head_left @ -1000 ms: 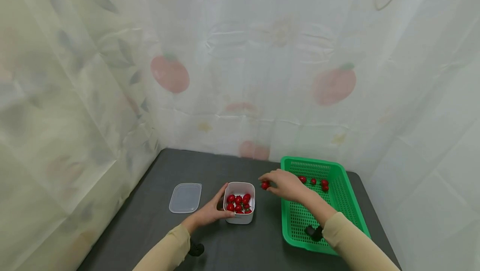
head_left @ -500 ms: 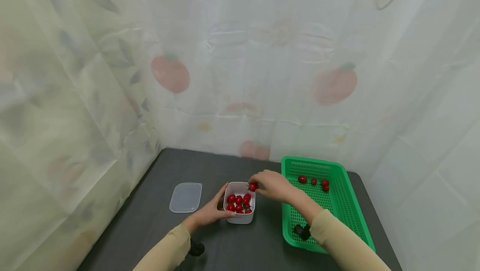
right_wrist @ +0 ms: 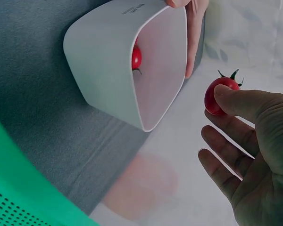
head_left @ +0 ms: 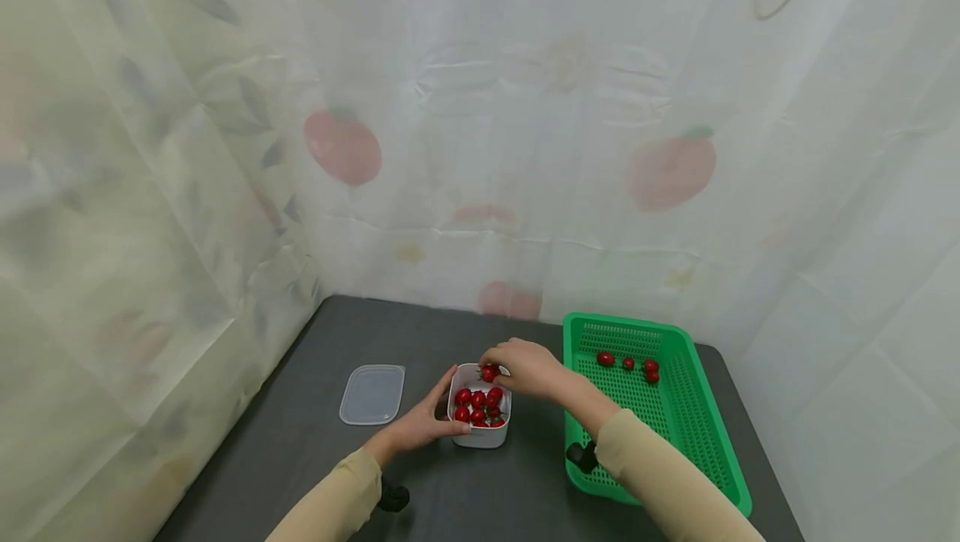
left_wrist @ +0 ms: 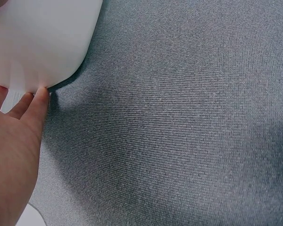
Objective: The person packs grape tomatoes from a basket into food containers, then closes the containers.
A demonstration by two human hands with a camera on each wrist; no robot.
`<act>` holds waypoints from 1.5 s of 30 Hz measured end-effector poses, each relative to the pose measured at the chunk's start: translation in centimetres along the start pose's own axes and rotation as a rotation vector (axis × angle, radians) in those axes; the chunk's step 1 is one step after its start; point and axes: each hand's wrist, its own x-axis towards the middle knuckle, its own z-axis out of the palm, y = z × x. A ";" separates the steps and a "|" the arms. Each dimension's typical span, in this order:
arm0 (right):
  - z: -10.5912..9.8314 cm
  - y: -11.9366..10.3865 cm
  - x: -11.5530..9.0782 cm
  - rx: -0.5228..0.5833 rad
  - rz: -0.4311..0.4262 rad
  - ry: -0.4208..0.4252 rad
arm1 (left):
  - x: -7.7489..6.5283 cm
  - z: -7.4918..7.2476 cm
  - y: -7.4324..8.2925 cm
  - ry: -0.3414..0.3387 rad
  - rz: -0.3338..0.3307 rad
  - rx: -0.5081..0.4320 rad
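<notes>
My left hand (head_left: 420,427) holds a square white plastic container (head_left: 482,439) on the table, thumb along the near side and fingers along the left side. Several red cherry tomatoes (head_left: 477,399) lie inside it. Over the container's far right part, my right hand (head_left: 528,368) pinches one cherry tomato (right_wrist: 211,100) with a green stem between thumb and index finger; its other fingers are spread. In the left wrist view, the left fingertips touch the container's white wall (left_wrist: 42,42).
A green perforated basket (head_left: 708,409) stands on the right under the right forearm, with several cherry tomatoes (head_left: 628,363) near its far end. The translucent square lid (head_left: 372,394) lies left of the container on the dark grey table (head_left: 442,333). Printed curtains enclose the table.
My right hand has moved left with the pinched cherry tomato, from beside the basket to over the container. The left hand and the container have stayed in place.
</notes>
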 end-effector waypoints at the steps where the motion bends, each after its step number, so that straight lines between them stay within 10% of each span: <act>1: 0.0 -0.1 0.2 0.001 0.000 -0.004 | 0.0 0.0 0.0 -0.002 0.001 -0.004; 28: 3.2 -0.7 3.7 0.185 0.086 -0.200 | -0.1 -0.1 0.2 -0.023 0.024 -0.021; 45: 4.6 -1.9 3.9 0.059 0.069 -0.261 | -0.1 -0.1 -0.2 -0.030 0.030 -0.016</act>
